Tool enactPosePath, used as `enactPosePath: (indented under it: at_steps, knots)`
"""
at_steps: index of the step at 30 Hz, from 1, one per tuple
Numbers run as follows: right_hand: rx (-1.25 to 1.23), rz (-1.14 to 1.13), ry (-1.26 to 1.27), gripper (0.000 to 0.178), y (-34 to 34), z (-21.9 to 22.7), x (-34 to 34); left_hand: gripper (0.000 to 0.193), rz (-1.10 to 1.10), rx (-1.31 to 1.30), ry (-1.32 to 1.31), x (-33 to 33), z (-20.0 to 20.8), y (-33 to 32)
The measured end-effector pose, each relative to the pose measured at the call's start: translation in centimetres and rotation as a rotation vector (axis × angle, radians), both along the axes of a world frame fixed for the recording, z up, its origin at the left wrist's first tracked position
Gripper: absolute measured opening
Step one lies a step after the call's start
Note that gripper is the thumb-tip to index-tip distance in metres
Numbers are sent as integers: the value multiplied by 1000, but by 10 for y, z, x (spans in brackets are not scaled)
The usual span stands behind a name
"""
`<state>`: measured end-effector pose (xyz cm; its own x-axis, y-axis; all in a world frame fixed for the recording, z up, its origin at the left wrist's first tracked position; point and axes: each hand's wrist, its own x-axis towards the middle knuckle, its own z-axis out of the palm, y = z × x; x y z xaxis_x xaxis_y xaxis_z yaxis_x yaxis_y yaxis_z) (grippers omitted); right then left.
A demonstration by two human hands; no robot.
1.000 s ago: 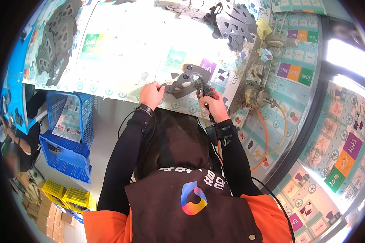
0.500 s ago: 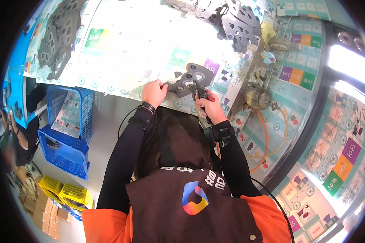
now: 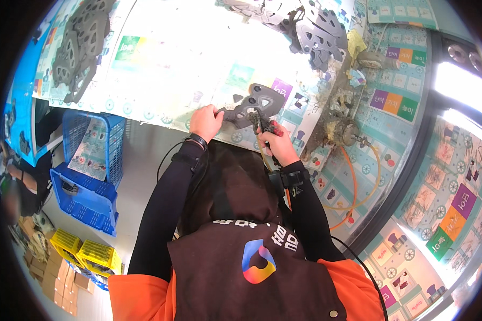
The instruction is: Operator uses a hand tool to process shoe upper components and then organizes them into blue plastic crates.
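A grey moulded plastic part [image 3: 268, 97] with triangular cut-outs lies at the table's near edge. My left hand [image 3: 206, 123] is closed on its left end, thumb and fingers pinching it. In my right hand [image 3: 280, 144] is a grimy dark hand tool with a red part [image 3: 277, 128], gripped in wrapped fingers. The tool's dark head overlaps the lower middle of the grey part; whether it touches the plastic I cannot tell. A thin hose runs down from around the right hand along the wrist.
More grey parts lie stacked at the table's far left [image 3: 80, 51] and far right [image 3: 321, 35]. A dirt-covered metal fixture [image 3: 341, 130] with an orange hose [image 3: 352, 187] stands right. Blue crates [image 3: 85, 200] and yellow crates [image 3: 99, 257] sit lower left. Another person [image 3: 27, 184] is at far left.
The whole view has shifted very slightly. Both hands keep their grips, and the grey part stays in nearly the same place.
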<state>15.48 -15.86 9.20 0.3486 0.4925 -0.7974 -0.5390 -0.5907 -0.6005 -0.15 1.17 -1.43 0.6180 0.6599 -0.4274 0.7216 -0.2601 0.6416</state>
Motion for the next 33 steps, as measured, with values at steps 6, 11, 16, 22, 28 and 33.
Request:
enactPosePath:
  at_steps: [6, 11, 16, 22, 28, 33]
  knots:
    - [20, 20, 10, 14, 2, -5, -2, 27, 5, -5, -8, 2, -2, -2]
    - [25, 90, 16, 16, -4, -4, 1, 26, -7, 29, -26, 7, -6, -3]
    - [191, 31, -19, 20, -2, 2, -21, 18, 132, -49, -199, -22, -15, -6]
    - [216, -106, -234, 27, -25, 59, 20, 16, -94, -55, -482, -28, 71, 15]
    - [178, -140, -264, 27, -30, 78, 19, 17, 537, -267, -856, -119, 141, 151]
    - [253, -139, -327, 31, -56, 70, 15, 24, 845, -19, -915, -178, 137, 284]
